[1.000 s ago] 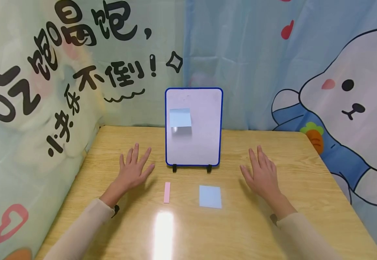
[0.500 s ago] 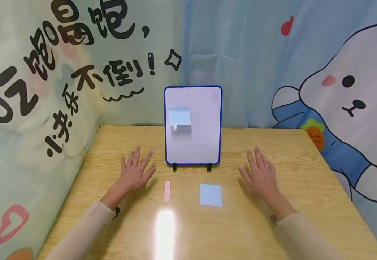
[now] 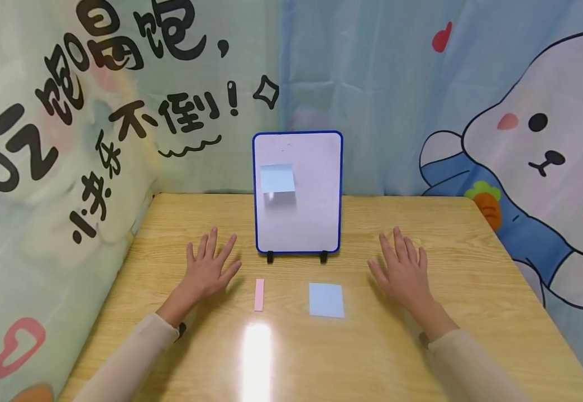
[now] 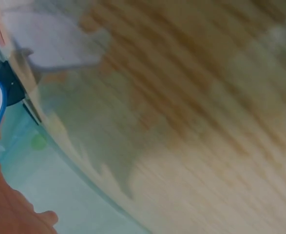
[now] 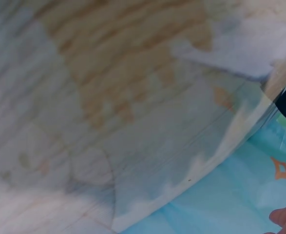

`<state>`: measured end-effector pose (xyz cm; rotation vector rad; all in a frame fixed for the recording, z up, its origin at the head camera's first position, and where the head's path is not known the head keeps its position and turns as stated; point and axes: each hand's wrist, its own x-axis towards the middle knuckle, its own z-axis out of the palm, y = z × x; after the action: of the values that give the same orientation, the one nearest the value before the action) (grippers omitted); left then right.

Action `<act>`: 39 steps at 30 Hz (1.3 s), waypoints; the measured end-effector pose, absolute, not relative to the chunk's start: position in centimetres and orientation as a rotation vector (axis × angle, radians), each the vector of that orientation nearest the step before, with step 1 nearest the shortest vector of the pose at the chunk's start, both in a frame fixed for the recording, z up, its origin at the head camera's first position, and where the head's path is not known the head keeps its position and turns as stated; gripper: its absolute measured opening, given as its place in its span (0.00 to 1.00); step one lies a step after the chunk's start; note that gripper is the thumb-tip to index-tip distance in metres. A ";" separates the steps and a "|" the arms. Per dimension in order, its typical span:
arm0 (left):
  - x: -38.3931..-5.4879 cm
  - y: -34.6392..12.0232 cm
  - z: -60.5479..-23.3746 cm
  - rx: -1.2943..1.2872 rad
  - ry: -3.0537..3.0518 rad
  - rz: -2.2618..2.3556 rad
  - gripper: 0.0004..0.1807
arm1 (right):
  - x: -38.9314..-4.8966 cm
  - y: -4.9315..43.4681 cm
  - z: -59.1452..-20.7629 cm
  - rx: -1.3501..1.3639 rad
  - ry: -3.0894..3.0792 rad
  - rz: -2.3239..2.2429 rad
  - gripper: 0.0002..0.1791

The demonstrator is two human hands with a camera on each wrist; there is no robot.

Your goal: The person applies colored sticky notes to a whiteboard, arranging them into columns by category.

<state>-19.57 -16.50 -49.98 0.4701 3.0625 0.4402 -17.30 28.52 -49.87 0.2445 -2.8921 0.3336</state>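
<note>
In the head view my left hand [image 3: 204,273] is spread with straight fingers over the left of the table, holding nothing. A narrow pink paper strip [image 3: 259,295] lies flat to its right. My right hand [image 3: 403,274], fingers also extended, hovers on the other side, nearest to a square light-blue sticky note [image 3: 326,300] on the tabletop. Between and beyond the hands stands a small whiteboard [image 3: 316,206] with a blue frame. Another light-blue sticky note [image 3: 277,178] sits on its upper left, its lower edge lifted off the board. Each wrist view catches only part of a hand.
Two black feet, one of them the left foot [image 3: 270,257], support the whiteboard on the wooden table [image 3: 372,357]. A printed curtain [image 3: 372,100] with lettering and a white cartoon animal hangs behind and to the left. Lamp glare shines near the front.
The head view has tilted slightly, shifting the scene a little. My right fingers look somewhat more spread. Both papers on the table and the note on the board stay in place.
</note>
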 end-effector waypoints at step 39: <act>-19.1 -15.4 -49.8 0.418 3.065 0.465 0.36 | -16.1 28.0 -49.9 0.270 -2.896 0.357 0.38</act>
<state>-19.11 -15.40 -49.84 0.4184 3.0652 0.4651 -16.14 27.98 -49.88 0.2703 -2.8956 0.3567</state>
